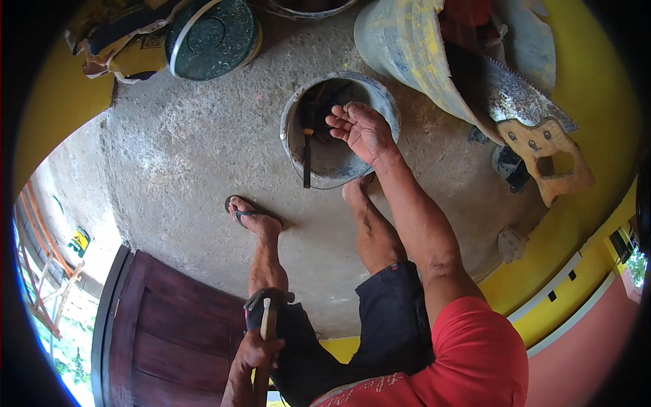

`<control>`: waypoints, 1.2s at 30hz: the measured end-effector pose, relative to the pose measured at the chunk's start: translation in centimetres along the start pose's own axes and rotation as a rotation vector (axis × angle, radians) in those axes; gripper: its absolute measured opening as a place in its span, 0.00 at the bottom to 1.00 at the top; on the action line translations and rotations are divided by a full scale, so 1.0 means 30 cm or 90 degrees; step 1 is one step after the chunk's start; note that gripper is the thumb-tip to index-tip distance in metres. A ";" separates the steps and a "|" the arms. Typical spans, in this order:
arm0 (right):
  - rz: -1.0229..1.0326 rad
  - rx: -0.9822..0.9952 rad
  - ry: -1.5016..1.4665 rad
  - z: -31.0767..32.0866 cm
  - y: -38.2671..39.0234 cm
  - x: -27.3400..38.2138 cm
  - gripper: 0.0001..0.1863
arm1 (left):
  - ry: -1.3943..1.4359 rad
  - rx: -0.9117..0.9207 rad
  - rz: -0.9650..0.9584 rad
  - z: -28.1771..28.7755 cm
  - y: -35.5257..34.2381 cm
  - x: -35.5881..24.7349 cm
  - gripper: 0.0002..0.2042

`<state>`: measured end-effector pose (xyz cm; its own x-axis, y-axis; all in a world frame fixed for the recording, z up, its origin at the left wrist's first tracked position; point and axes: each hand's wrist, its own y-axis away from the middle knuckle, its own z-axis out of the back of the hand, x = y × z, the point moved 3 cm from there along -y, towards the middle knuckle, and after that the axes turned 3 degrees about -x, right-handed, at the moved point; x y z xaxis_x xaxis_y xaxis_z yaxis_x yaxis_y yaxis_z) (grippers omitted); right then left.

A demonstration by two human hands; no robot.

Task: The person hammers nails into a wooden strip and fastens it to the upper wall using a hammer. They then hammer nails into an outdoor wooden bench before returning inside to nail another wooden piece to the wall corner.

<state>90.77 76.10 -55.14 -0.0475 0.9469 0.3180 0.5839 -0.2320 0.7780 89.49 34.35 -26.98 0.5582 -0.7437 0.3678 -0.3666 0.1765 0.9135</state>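
Note:
My left hand [258, 349], low in the picture beside my left thigh, is wrapped round the wooden handle of a claw hammer [268, 317] whose dark metal head points up. My right hand [366, 134] reaches over a round grey bucket [290, 129] on the floor, its fingers loosely curled and apart, with nothing seen in them. Against the bucket's near left rim leans a dark tool with a yellow band [307, 159]. Other dark things inside the bucket are in shadow and partly hidden by my hand.
At upper right, a handsaw [542, 146] with a wooden handle sticks out of a large paint-stained bucket [400, 51]. A green-lidded bucket [213, 41] stands at upper left beside torn bags [129, 57]. A dark wooden door [176, 325] is at lower left; yellow wall flanks the concrete floor [176, 169].

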 end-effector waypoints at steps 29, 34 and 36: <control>-0.158 0.534 0.962 -1.642 1.600 -0.539 0.15 | 0.122 -0.234 -0.798 0.452 1.056 0.449 0.09; -0.089 0.563 1.003 -1.955 1.665 -0.592 0.16 | 0.161 -0.272 -0.792 0.628 1.280 0.537 0.09; -0.042 0.637 1.054 -2.011 1.619 -0.642 0.14 | 0.181 -0.256 -0.844 0.702 1.279 0.555 0.09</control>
<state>71.13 33.15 9.21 -0.3350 -0.3101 0.8897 0.7008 0.5492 0.4552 69.05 15.16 10.52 0.4631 -0.3559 -0.8117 0.7472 -0.3358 0.5736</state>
